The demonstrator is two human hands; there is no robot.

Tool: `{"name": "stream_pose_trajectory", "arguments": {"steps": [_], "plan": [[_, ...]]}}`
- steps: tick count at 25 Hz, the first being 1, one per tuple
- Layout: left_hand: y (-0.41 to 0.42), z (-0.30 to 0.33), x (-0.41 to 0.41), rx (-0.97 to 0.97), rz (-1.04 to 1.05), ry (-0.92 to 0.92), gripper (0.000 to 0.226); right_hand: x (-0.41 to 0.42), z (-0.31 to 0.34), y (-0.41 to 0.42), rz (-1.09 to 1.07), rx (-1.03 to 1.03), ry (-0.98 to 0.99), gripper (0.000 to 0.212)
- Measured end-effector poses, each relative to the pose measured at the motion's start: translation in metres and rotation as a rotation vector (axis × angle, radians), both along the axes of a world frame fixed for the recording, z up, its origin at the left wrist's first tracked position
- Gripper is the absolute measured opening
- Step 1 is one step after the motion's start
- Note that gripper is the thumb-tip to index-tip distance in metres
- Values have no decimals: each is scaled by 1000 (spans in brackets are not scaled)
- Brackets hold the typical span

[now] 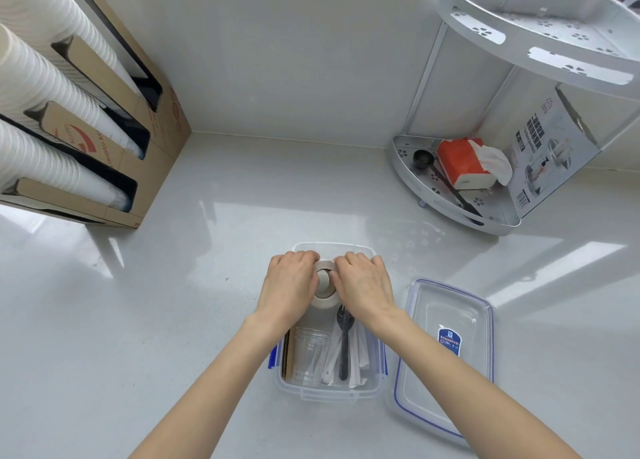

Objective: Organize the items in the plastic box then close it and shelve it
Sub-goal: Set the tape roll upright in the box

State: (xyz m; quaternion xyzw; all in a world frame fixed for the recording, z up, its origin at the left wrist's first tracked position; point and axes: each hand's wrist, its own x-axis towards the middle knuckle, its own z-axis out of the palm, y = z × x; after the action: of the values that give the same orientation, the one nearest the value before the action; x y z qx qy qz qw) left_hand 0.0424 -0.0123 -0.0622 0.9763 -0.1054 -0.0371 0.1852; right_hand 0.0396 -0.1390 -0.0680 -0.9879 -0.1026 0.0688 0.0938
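Note:
A clear plastic box [327,394] with blue side latches stands open on the white counter, near the front. Inside it lie a black plastic fork [344,340], clear plastic cups [308,354], white wrapped sticks [360,358] and a brown cardboard piece [286,354]. My left hand [289,285] and my right hand [365,285] both grip a roll of pale tape [325,285] over the far half of the box. The box's clear lid [446,351], blue-rimmed with a blue label, lies flat on the counter just to the right.
A white two-tier corner shelf [450,198] stands at the back right, holding a red tissue pack [462,164], a black scoop [424,158] and a printed carton [550,153]. A cardboard dispenser [114,146] with stacks of white paper cups is at the left.

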Motion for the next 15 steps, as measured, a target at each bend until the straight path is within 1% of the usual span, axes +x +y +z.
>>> {"name": "stream_pose_trajectory", "arguments": {"steps": [3, 9, 15], "plan": [[0, -3, -1, 25, -12, 10, 38, 2, 1, 2, -33, -24, 8, 35], [-2, -8, -7, 48, -50, 86, 53, 10, 3, 7, -57, -59, 46, 35], [0, -6, -10, 71, -103, 109, 46, 10, 1, 7, -35, -20, 78, 35]]}}
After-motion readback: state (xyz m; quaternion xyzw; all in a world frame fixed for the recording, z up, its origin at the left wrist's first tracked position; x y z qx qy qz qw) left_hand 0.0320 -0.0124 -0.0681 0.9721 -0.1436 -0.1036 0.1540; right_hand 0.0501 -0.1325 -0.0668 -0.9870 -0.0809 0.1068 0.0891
